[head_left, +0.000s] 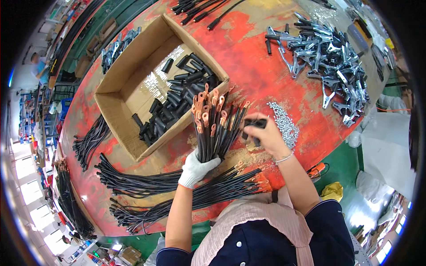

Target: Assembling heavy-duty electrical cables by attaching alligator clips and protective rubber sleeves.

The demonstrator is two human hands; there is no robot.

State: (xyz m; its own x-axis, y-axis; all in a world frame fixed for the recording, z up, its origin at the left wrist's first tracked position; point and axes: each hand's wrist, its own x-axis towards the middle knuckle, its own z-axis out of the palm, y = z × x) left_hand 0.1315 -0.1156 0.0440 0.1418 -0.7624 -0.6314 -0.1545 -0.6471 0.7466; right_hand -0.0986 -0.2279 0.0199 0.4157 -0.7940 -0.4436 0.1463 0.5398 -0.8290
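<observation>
Worn red paint covers a broad table (262, 84) in a workshop with a green floor. On it, the left hand (199, 169), in a white knitted glove, is clenched around a bundle of black cables (205, 148), thumb pointing right, forearm running almost straight out from the near edge. The bundle stands tilted, copper ends (205, 116) fanned toward the far side. The bare right hand (265, 134) reaches in from the near right, forearm slanting far and left, a bracelet (284, 157) at the wrist; its curled fingers grasp some black sleeves (256, 125) just right of the copper ends. Small silver screws (285, 124) are scattered just beyond that hand. More cables (146, 182) lie to the near left. Farther left, a cardboard box (131, 64) holds loose sleeves (175, 98). Silver clamps (330, 66) are heaped at the far right.
</observation>
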